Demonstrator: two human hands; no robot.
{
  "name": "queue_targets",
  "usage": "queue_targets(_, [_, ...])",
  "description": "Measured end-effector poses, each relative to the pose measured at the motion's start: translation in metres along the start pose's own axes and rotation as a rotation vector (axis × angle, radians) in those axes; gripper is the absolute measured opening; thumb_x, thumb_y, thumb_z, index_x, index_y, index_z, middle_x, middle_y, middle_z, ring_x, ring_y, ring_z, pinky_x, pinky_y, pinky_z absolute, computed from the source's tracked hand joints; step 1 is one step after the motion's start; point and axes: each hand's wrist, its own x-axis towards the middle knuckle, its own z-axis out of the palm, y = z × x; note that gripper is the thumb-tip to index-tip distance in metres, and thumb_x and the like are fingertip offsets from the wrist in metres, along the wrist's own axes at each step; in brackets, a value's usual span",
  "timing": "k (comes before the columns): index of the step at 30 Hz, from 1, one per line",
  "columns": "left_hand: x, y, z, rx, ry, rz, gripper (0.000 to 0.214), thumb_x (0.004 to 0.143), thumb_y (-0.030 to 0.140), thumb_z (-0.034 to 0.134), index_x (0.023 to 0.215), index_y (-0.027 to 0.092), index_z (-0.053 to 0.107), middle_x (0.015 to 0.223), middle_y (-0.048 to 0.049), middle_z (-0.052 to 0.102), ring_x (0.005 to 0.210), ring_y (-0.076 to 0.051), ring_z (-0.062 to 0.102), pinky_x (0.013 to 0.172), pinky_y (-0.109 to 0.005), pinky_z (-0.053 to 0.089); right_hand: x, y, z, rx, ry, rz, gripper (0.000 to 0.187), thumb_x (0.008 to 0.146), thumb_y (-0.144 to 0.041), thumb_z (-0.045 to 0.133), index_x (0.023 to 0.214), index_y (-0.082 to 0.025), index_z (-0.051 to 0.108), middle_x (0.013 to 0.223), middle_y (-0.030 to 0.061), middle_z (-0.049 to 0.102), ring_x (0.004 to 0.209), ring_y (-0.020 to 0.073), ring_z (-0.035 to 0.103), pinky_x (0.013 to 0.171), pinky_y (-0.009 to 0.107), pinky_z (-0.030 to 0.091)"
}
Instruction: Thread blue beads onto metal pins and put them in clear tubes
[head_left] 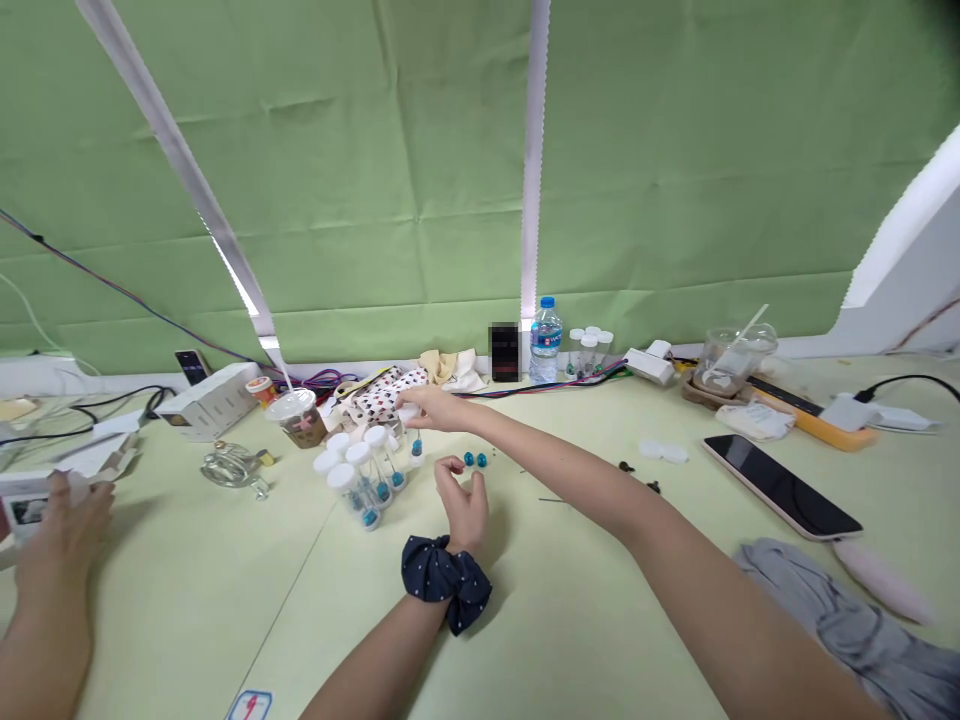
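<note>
1. The green curtain (pixel 420 200) is the biggest thing here and hangs well beyond every fingertip. The pale table (pixel 570 620) lies under both hands.
2. A grey cloth (pixel 862 620) and a black phone (pixel 780 485) sit way off to the right of the person's fingers, on the outer side of the right forearm.
3. The right hand (pixel 439 408) reaches out furthest, with its fingertips pinched onto the white cap of a capped vial (pixel 413 432).
4. The left hand (pixel 463 502) wears a dark dotted scrunchie (pixel 446 580) on the wrist. Its fingers are loosely curled with the thumb close to the forefinger, and it's too small to tell if anything sits between them.
5. Another person's hand (pixel 64 530) lies flat far to the left, well apart from both of these.
6. A lidded cup (pixel 300 415) stands left of the right fingertips, past the vials.
7. A bunch of vials (pixel 360 470), clear with white caps and blue bits at the bottom, sits just left of the left fingers and right below the right fingertips. The pinched vial stands upright at the bunch's right edge.
8. Two blue beads (pixel 474 459) lie loose just above the left fingertips, under the right wrist.
</note>
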Motion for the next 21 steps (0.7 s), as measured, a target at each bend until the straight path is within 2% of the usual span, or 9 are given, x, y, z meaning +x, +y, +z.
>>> queue_targets(3, [0.007, -0.015, 0.003, -0.02, 0.029, -0.133, 0.021, 0.069, 0.009, 0.048, 0.083, 0.021, 0.037, 0.081, -0.0005, 0.039, 0.078, -0.017, 0.043, 0.072, -0.03, 0.035, 0.012, 0.004, 0.013, 0.012, -0.033, -0.012, 0.027, 0.07, -0.016, 0.067, 0.095, -0.015, 0.057, 0.089, 0.0046, 0.061, 0.08, 0.0153, 0.055, 0.071, 0.025, 0.039])
queue_targets(5, [0.011, -0.023, 0.005, -0.034, 0.04, -0.186, 0.021, 0.069, 0.009, 0.048, 0.082, 0.021, 0.037, 0.081, -0.0003, 0.039, 0.077, -0.016, 0.043, 0.071, -0.029, 0.035, 0.016, 0.012, 0.015, 0.086, -0.061, 0.008, 0.033, 0.073, -0.025, 0.066, 0.103, -0.017, 0.055, 0.087, 0.0024, 0.061, 0.077, 0.014, 0.056, 0.069, 0.023, 0.039])
queue_targets(7, [0.013, -0.028, 0.007, -0.04, 0.042, -0.229, 0.021, 0.069, 0.009, 0.048, 0.082, 0.021, 0.037, 0.082, -0.0002, 0.04, 0.077, -0.016, 0.042, 0.07, -0.029, 0.035, 0.019, 0.026, 0.017, 0.123, -0.069, 0.073, 0.031, 0.084, -0.031, 0.054, 0.112, -0.019, 0.05, 0.089, 0.0019, 0.062, 0.077, 0.0122, 0.056, 0.067, 0.022, 0.04])
queue_targets(9, [0.014, -0.031, 0.009, -0.041, 0.044, -0.259, 0.021, 0.069, 0.008, 0.048, 0.082, 0.021, 0.037, 0.082, -0.0003, 0.04, 0.077, -0.016, 0.043, 0.069, -0.029, 0.035, 0.021, 0.043, 0.021, 0.032, -0.058, 0.151, 0.026, 0.091, -0.026, 0.04, 0.115, -0.018, 0.049, 0.095, 0.0037, 0.062, 0.082, 0.0117, 0.056, 0.069, 0.022, 0.039])
queue_targets(11, [0.014, -0.033, 0.011, -0.039, 0.046, -0.276, 0.02, 0.07, 0.008, 0.048, 0.082, 0.021, 0.037, 0.082, -0.0004, 0.041, 0.078, -0.016, 0.043, 0.069, -0.029, 0.035, 0.023, 0.061, 0.029, -0.11, -0.093, 0.192, 0.022, 0.087, -0.02, 0.049, 0.108, -0.017, 0.055, 0.098, 0.0054, 0.062, 0.087, 0.0142, 0.054, 0.073, 0.024, 0.038])
queue_targets(14, [0.014, -0.034, 0.012, -0.03, 0.05, -0.28, 0.02, 0.07, 0.008, 0.049, 0.081, 0.021, 0.037, 0.082, -0.0004, 0.041, 0.078, -0.016, 0.044, 0.07, -0.029, 0.036, 0.022, 0.082, 0.045, -0.178, -0.142, 0.193, 0.027, 0.07, -0.015, 0.069, 0.096, -0.018, 0.063, 0.099, 0.0066, 0.062, 0.097, 0.0205, 0.05, 0.079, 0.028, 0.035])
queue_targets(18, [0.017, -0.039, 0.013, 0.031, 0.007, -0.252, 0.025, 0.069, 0.007, 0.05, 0.086, 0.021, 0.039, 0.087, -0.0028, 0.043, 0.084, -0.018, 0.047, 0.077, -0.034, 0.038, 0.011, 0.098, 0.056, -0.23, -0.167, 0.22, 0.025, 0.063, -0.012, 0.074, 0.087, -0.018, 0.065, 0.101, 0.0069, 0.061, 0.104, 0.0239, 0.045, 0.08, 0.03, 0.032])
queue_targets(21, [0.02, -0.041, 0.012, 0.154, -0.114, -0.148, 0.037, 0.066, 0.005, 0.052, 0.098, 0.02, 0.043, 0.101, -0.0085, 0.045, 0.097, -0.023, 0.045, 0.086, -0.041, 0.035, -0.002, 0.107, 0.053, -0.246, -0.175, 0.271, 0.019, 0.063, -0.012, 0.072, 0.081, -0.017, 0.066, 0.101, 0.0079, 0.06, 0.105, 0.0246, 0.045, 0.079, 0.029, 0.032])
